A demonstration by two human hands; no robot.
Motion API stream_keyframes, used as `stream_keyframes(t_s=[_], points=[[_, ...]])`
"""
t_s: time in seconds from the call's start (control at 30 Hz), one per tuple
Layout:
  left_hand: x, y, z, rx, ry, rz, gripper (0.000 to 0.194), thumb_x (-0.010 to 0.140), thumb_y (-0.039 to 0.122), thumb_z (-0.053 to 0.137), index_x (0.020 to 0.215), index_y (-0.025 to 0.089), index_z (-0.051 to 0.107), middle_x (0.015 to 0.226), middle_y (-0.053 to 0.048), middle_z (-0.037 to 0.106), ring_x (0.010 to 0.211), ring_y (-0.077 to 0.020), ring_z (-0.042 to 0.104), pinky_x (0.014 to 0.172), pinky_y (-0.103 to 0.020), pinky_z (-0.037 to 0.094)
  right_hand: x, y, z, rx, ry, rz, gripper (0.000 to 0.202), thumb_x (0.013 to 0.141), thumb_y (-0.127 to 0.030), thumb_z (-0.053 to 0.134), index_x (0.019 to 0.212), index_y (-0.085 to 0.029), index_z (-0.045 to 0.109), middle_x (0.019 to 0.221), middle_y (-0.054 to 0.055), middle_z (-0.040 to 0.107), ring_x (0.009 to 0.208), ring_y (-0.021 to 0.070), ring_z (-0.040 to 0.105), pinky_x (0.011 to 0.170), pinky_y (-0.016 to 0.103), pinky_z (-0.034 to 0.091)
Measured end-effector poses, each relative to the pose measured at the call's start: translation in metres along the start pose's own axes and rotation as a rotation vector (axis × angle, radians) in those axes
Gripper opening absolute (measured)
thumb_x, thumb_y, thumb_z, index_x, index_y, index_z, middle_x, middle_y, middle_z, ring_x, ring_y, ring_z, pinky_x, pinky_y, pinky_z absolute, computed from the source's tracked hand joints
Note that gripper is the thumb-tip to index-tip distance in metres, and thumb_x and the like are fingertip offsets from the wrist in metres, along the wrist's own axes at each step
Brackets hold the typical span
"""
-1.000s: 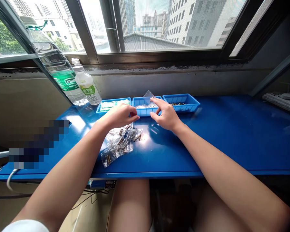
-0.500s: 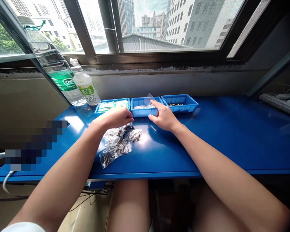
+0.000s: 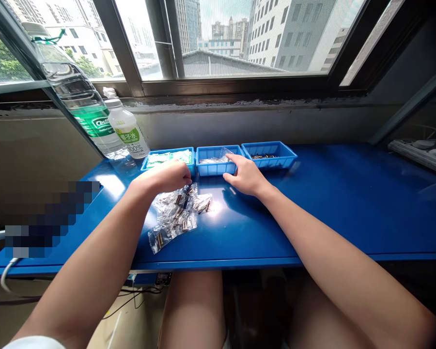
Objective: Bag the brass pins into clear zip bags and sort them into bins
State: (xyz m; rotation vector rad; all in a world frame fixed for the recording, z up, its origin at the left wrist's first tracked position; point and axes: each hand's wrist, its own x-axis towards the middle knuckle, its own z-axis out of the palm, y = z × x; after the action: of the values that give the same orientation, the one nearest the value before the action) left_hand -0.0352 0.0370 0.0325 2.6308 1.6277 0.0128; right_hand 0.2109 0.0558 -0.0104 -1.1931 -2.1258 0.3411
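My left hand [image 3: 167, 175] is closed, its fingertips pressed together just above the top of a pile of small clear bags [image 3: 174, 213]. Dark and brass-coloured little pieces, perhaps screws, show through the plastic. Whatever those fingers grip is hidden. Over the front right part of the middle blue bin [image 3: 218, 168], my right hand [image 3: 247, 174] has its thumb and index finger apart. Its index fingertip is by a clear plastic bag [image 3: 225, 153] rising from that bin, where other clear plastic lies. Whether the fingertip touches the bag is unclear.
The left blue bin [image 3: 193, 162] contains green-and-white packets [image 3: 160, 159]. Small dark pieces [image 3: 263, 156] lie in the right blue bin [image 3: 288, 157]. A large water bottle [image 3: 76, 92] and a white bottle [image 3: 128, 128] stand at the back left of the blue table [image 3: 349, 208].
My left hand has drawn back a little to the left. The clear bag by my right index finger sits lower in the middle bin; the right hand has barely moved.
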Motion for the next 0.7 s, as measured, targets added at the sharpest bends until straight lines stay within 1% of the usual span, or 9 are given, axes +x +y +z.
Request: stream_keyframes(t_s=[0.07, 0.13, 0.2, 0.3, 0.4, 0.47, 0.6, 0.7], points=[[-0.001, 0.0, -0.001, -0.001, -0.03, -0.012, 0.02, 0.077, 0.024, 0.056, 0.069, 0.022, 0.075, 0.063, -0.004, 0.069, 0.051, -0.0146, 0.055, 0.047, -0.023, 0.037, 0.0, 0.0, -0.001, -0.003, 0.005, 0.011, 0.063, 0.075, -0.024, 0.063, 0.136, -0.007, 0.055, 0.141, 0.018, 0.053, 0.133, 0.0309, 0.049, 0.113, 0.044, 0.04], [-0.001, 0.001, -0.002, -0.022, -0.081, -0.043, 0.021, 0.078, 0.033, 0.06, 0.069, 0.022, 0.075, 0.06, -0.003, 0.067, 0.049, -0.0149, 0.054, 0.045, -0.024, 0.035, 0.0, -0.001, -0.002, -0.006, 0.003, 0.02, 0.064, 0.075, -0.024, 0.063, 0.136, -0.007, 0.054, 0.141, 0.019, 0.053, 0.133, 0.0314, 0.049, 0.113, 0.045, 0.04], [-0.001, 0.002, -0.003, -0.038, -0.125, -0.071, 0.026, 0.077, 0.043, 0.063, 0.067, 0.022, 0.074, 0.056, -0.003, 0.065, 0.045, -0.0147, 0.051, 0.044, -0.025, 0.033, 0.0, -0.001, -0.003, -0.011, -0.002, 0.033, 0.064, 0.075, -0.024, 0.063, 0.136, -0.007, 0.054, 0.142, 0.019, 0.052, 0.133, 0.0321, 0.048, 0.113, 0.046, 0.04], [-0.001, 0.005, -0.003, -0.048, -0.14, -0.088, 0.026, 0.074, 0.046, 0.066, 0.065, 0.022, 0.073, 0.056, -0.003, 0.065, 0.043, -0.0141, 0.049, 0.045, -0.025, 0.033, 0.0, -0.001, -0.004, -0.021, 0.009, 0.052, 0.064, 0.075, -0.025, 0.063, 0.137, -0.007, 0.054, 0.142, 0.019, 0.052, 0.134, 0.0325, 0.048, 0.113, 0.046, 0.04], [0.001, 0.007, -0.002, -0.049, -0.142, -0.096, 0.026, 0.074, 0.045, 0.067, 0.065, 0.022, 0.072, 0.057, -0.003, 0.066, 0.043, -0.0145, 0.05, 0.044, -0.026, 0.032, 0.001, 0.0, -0.004, -0.027, 0.024, 0.054, 0.065, 0.075, -0.024, 0.062, 0.136, -0.006, 0.054, 0.142, 0.019, 0.053, 0.133, 0.0318, 0.048, 0.114, 0.045, 0.04], [0.002, 0.008, 0.0, -0.047, -0.134, -0.09, 0.027, 0.074, 0.044, 0.068, 0.061, 0.021, 0.069, 0.055, -0.003, 0.065, 0.042, -0.0141, 0.049, 0.042, -0.025, 0.031, 0.001, 0.0, -0.004, -0.031, 0.021, 0.051, 0.065, 0.075, -0.024, 0.062, 0.136, -0.004, 0.053, 0.142, 0.019, 0.053, 0.133, 0.0316, 0.049, 0.114, 0.044, 0.04], [0.004, 0.011, 0.005, -0.03, -0.047, -0.003, 0.031, 0.075, 0.04, 0.068, 0.052, 0.02, 0.063, 0.046, -0.001, 0.059, 0.034, -0.0111, 0.041, 0.038, -0.025, 0.027, 0.001, -0.001, -0.004, -0.024, 0.009, 0.037, 0.066, 0.075, -0.025, 0.063, 0.137, -0.005, 0.053, 0.142, 0.019, 0.052, 0.134, 0.0316, 0.048, 0.113, 0.045, 0.04], [0.006, 0.013, 0.008, -0.016, -0.02, 0.011, 0.024, 0.076, 0.035, 0.068, 0.057, 0.02, 0.067, 0.048, -0.001, 0.06, 0.034, -0.0109, 0.041, 0.037, -0.024, 0.027, 0.001, -0.002, -0.004, -0.016, -0.003, 0.02, 0.068, 0.075, -0.025, 0.063, 0.139, -0.004, 0.05, 0.145, 0.02, 0.049, 0.137, 0.0309, 0.044, 0.115, 0.044, 0.037]])
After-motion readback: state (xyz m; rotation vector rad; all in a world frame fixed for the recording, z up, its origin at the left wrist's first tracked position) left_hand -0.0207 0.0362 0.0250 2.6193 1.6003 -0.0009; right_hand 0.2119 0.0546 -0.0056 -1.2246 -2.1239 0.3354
